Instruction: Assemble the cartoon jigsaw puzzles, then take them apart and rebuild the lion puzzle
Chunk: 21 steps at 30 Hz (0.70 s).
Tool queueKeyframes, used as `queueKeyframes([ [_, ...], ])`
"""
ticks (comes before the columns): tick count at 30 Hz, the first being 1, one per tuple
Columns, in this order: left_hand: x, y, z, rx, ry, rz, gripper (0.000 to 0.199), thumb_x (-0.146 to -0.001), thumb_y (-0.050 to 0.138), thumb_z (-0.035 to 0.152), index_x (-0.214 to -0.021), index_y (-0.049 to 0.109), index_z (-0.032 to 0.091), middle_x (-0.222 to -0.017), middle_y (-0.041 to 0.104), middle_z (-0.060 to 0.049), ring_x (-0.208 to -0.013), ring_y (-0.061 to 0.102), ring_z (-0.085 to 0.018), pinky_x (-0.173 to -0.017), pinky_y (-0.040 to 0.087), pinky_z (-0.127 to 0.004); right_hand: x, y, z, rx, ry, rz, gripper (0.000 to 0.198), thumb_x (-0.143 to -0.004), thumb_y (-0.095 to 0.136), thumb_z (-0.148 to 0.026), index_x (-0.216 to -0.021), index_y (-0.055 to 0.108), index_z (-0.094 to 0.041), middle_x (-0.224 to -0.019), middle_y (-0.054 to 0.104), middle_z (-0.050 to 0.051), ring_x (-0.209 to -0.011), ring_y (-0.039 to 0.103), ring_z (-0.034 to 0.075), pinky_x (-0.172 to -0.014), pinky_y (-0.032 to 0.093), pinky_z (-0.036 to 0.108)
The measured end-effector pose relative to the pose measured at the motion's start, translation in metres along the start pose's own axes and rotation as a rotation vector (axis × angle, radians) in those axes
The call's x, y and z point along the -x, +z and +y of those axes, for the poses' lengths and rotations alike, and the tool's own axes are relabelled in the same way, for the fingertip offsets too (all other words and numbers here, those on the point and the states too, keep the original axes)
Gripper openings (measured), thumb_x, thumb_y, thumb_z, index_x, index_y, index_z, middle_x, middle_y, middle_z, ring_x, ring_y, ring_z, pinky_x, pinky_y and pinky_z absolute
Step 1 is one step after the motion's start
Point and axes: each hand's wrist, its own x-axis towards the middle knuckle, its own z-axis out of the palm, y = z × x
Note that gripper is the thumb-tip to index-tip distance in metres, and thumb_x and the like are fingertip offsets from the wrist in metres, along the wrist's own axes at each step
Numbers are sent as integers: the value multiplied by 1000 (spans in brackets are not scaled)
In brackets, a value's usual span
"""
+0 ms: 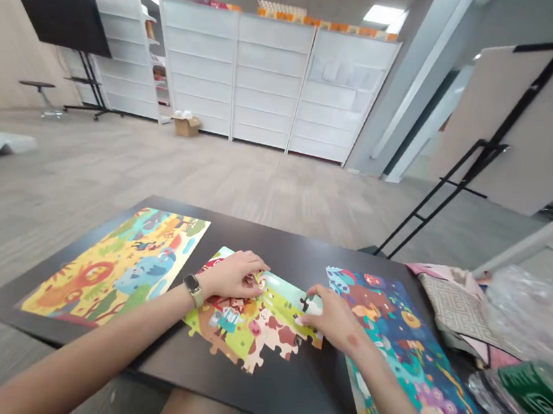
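A partly assembled jigsaw puzzle [240, 337] with a farm picture and a cow lies on the dark table in front of me. Its near edge is jagged with open tabs. My left hand [235, 274] rests on the puzzle's upper left part, thumb and fingers apart around a printed figure. At the upper right edge, my right hand [333, 316] has its thumb and forefinger around a light puzzle piece [313, 305]; the palm side hides part of it. A small dark gap shows beside that piece.
A yellow animal puzzle [118, 268] lies at the left of the table [278, 395], and a blue sea-themed puzzle [404, 357] at the right. Past it are a patterned cloth bag [456, 306], clear plastic wrapping [538, 313] and a green-labelled bottle [536, 393]. A stand [489, 152] rises behind.
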Motion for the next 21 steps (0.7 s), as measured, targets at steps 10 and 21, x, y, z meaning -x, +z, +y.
queueKeyframes([
  [10,4,-6,-7,-49,-83,-5,59,-83,69,48,-135,54,27,-128,62,-8,-116,54,-30,-98,42,-43,-66,-2,-14,-68,-237,6,80,-63,81,-43,-136,59,-17,-129,64,13,-121,58,33,-103,44,40],
  [21,-1,-4,-17,36,-82,-58,60,-80,75,37,-136,54,31,-126,59,-7,-114,53,-30,-99,42,-44,-55,16,-30,-99,-159,26,64,-57,81,-28,-118,61,-20,-109,65,6,-99,61,26,-86,48,35],
])
